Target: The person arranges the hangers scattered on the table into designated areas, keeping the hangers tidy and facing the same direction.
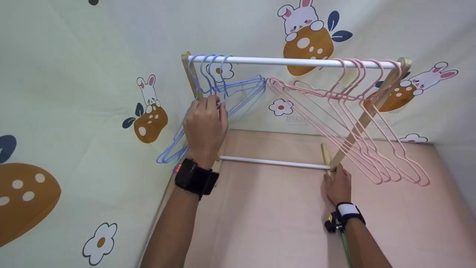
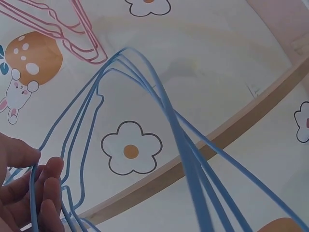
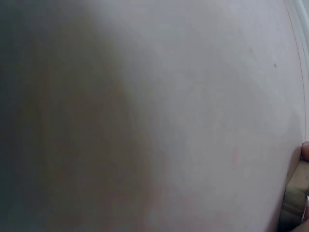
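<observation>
My left hand is raised at the left end of a small clothes rack, pinching the wire of a blue hanger between thumb and fingers. Several blue hangers hang there by their hooks on the white top rail. Low on the right, my right hand grips the rack's wooden foot, close to the bottom of the right post. In the right wrist view the end of the wooden foot shows at the edge, with fingertips around it.
Several pink hangers hang on the right part of the rail, their left tips near the blue ones. A white lower bar joins the rack's base. Behind stands a wall covering printed with rabbits; the floor is pinkish.
</observation>
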`<state>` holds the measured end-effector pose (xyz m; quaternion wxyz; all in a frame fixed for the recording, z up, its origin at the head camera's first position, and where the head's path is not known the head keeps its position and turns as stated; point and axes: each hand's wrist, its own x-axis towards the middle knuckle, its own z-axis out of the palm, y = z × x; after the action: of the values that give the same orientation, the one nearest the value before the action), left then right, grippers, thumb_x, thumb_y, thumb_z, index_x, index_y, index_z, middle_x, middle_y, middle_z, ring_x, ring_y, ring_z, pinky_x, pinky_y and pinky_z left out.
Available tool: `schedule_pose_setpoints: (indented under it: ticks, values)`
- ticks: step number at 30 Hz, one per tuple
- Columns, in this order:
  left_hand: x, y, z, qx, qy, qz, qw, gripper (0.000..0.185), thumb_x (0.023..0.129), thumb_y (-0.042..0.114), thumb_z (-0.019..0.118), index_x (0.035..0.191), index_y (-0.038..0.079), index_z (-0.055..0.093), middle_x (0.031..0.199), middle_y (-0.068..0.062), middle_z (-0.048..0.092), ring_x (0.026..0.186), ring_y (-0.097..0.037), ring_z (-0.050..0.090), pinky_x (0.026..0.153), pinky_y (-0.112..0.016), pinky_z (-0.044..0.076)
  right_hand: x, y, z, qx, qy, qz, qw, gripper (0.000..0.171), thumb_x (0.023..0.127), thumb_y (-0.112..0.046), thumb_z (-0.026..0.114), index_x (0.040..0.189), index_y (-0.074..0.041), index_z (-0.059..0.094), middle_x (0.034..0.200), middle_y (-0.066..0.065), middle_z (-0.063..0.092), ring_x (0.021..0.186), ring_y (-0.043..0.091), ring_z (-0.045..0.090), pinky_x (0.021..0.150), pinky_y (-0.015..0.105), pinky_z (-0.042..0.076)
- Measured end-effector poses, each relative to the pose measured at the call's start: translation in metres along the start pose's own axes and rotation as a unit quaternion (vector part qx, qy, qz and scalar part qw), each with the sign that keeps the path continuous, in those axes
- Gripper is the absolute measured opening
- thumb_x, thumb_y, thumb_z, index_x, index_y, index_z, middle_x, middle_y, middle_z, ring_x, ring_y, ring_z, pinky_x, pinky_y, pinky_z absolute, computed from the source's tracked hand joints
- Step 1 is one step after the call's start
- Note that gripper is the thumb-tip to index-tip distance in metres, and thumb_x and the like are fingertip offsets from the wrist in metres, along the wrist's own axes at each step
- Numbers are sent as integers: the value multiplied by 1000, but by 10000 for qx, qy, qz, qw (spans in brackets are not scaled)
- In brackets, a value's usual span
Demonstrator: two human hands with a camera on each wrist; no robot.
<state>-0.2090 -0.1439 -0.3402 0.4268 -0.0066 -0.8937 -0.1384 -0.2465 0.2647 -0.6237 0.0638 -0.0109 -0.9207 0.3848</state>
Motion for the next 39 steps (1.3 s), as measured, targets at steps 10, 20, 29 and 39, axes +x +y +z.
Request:
schedule_pose_setpoints:
  ticks: [10, 20, 29, 39]
  values:
    - [-8, 1, -6, -16, 381, 74, 9992, 29, 103, 19, 77, 123, -1, 76, 114, -18, 76, 102, -38, 68, 82, -47, 57, -1, -3, -1, -9, 128, -141, 9998, 59, 106, -8, 59, 156, 15, 37, 145, 47, 53, 148, 58, 35, 122, 65, 30]
    - [-35, 21, -12, 173, 813, 544, 9950, 30, 99, 18, 82, 123, 2, 76, 122, -15, 74, 109, -36, 65, 86, -47, 55, -3, -10, -4, 59, -44, 198, 9998, 62, 109, -10, 57, 160, 14, 33, 155, 44, 45, 155, 54, 29, 126, 63, 25]
    - [-110, 45, 9, -40, 116, 992, 9950, 33, 95, 21, 85, 122, 5, 76, 120, -11, 74, 106, -30, 67, 86, -40, 59, -8, -5, -8, 389, -62, 287, 9988, 80, 109, -19, 64, 171, 7, 21, 169, 36, 35, 159, 52, 30, 129, 62, 23]
    - [-199, 40, 29, -350, -1319, 547, 9891, 52, 97, 36, 83, 136, 5, 72, 135, -14, 69, 128, -34, 65, 101, -49, 57, -72, -15, -35, 131, -510, -6, 9986, 82, 108, -21, 67, 172, 4, 22, 175, 32, 24, 162, 51, 24, 129, 64, 22]
